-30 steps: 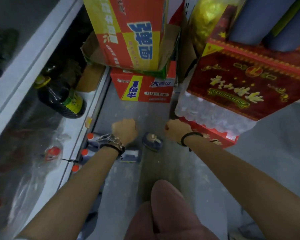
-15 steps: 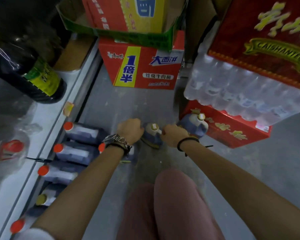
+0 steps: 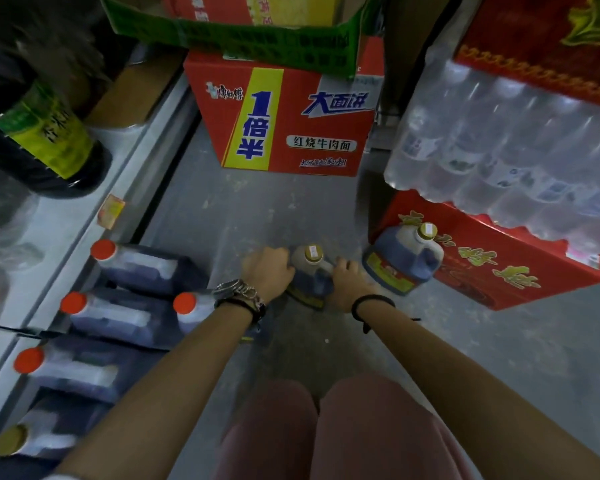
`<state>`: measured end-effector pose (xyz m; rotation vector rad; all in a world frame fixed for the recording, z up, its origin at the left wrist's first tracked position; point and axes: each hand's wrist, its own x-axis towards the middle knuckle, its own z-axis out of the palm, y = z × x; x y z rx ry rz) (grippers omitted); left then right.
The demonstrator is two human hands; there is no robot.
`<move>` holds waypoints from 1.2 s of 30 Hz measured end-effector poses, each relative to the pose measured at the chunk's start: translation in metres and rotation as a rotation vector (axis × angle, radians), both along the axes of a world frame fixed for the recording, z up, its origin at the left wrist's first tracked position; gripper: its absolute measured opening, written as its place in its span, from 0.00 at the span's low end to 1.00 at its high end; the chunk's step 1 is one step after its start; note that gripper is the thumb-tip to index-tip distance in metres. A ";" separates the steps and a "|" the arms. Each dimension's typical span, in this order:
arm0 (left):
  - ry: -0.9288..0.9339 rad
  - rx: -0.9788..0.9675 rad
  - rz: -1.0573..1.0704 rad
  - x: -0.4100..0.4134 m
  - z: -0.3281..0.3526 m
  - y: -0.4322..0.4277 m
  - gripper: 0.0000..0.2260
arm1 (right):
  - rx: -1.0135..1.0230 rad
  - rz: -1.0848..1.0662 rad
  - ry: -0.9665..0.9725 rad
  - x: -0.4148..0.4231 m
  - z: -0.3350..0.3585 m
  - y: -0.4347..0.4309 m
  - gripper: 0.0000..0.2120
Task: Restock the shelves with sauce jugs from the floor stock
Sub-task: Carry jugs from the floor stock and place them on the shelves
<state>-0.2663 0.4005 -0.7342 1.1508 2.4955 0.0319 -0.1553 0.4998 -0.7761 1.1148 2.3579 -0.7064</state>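
A dark sauce jug with a tan cap (image 3: 311,268) stands on the grey floor in the middle of the view. My left hand (image 3: 267,271) grips its left side and my right hand (image 3: 349,282) grips its right side. A second tan-capped jug (image 3: 404,258) stands just to the right, against a red carton. Several red-capped jugs (image 3: 136,268) lie in a row on the floor at the left, along the base of the white shelf (image 3: 73,237). A large dark bottle with a green label (image 3: 45,143) stands on that shelf.
A red noodle carton (image 3: 284,116) sits straight ahead under a green-edged box (image 3: 229,32). At the right, a shrink-wrapped water pack (image 3: 499,143) rests on a red carton (image 3: 499,261), with another red box (image 3: 541,46) above. My knees (image 3: 326,427) are at the bottom.
The view has tilted down and come nearer the floor. Both hands went down from loose fists in the air onto the sides of the middle jug.
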 end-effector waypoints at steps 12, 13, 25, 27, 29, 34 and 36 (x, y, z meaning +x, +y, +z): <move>-0.076 -0.049 0.018 -0.012 -0.044 -0.021 0.19 | -0.319 -0.166 0.223 -0.023 -0.030 0.014 0.17; -0.087 -0.057 0.016 -0.012 -0.047 -0.023 0.20 | -0.327 -0.162 0.231 -0.023 -0.032 0.013 0.16; -0.093 -0.081 0.003 -0.009 -0.064 -0.045 0.29 | -0.356 -0.261 0.395 -0.005 -0.035 0.000 0.13; -0.091 -0.057 -0.002 -0.007 -0.064 -0.047 0.29 | -0.354 -0.253 0.406 -0.005 -0.024 0.000 0.16; -0.102 -0.039 0.004 -0.006 -0.063 -0.049 0.31 | -0.360 -0.231 0.427 -0.003 -0.015 0.001 0.17; -0.229 0.044 0.032 -0.009 -0.053 -0.051 0.43 | -0.440 -0.192 0.493 -0.002 0.015 0.009 0.15; -0.338 0.128 0.047 -0.012 -0.051 -0.051 0.48 | -0.437 -0.148 0.535 -0.005 0.031 0.010 0.16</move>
